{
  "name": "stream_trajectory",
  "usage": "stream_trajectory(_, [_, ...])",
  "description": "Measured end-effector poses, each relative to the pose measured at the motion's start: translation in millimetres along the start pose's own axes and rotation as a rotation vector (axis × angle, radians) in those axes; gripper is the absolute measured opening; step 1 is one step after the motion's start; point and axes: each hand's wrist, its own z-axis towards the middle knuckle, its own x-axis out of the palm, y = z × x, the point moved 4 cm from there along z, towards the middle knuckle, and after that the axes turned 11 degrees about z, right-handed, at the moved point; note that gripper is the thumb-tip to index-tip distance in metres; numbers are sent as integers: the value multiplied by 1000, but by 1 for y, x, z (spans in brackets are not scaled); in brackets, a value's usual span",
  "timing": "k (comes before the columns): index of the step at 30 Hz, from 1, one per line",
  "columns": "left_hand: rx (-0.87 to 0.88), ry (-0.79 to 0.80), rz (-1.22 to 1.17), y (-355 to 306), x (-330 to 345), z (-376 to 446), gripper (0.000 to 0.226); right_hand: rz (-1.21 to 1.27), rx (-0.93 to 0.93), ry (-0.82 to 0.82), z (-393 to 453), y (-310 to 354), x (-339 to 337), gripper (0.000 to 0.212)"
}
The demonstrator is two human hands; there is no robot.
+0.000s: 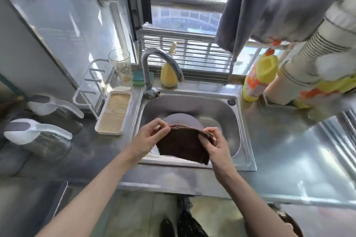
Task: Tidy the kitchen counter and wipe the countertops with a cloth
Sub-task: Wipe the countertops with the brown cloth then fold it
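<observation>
I've got both hands over the sink (244,132), holding the brown cloth (183,145) stretched between them just above the basin. Left hand (149,136) pinches the cloth's far-left corner w/ thumb and fingertips closed on the edge; right hand (213,142) is closed on the far-right corner, fingers curled over bunched fabric. Cloth looks folded, hangs down toward the near rim of the sink. Under it, a pale round plate (181,119) sits in the basin, partly hidden. Faucet (154,67) arches at the far-left side of the sink, w/ a yellow soap bottle (168,75) just right of it and a green sponge (139,79) just left. Further left on the steel countertop (289,150): a clear glass (120,63), a white rack (90,86), a long tray (113,113) beside the sink, and two white-handled jugs (40,136) near the left edge. Far right, a yellow detergent bottle (258,77) stands by the window (185,17); a grey fabric (279,0) hangs above it.
</observation>
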Motion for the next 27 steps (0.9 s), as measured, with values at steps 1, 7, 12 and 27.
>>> stream_trajectory(1, [4,40,5,-2,6,2,12,4,-5,-12,-2,4,-6,10])
stream_trajectory(7, [35,166,7,-24,33,20,13,10,-36,-53,-4,25,-35,6])
stream_trajectory(12, [9,255,-18,-32,49,39,29,2,-81,-94,6,36,-61,4])
stream_trajectory(27, [101,-90,363,-75,118,101,9,-46,-131,0,66,70,-155,19])
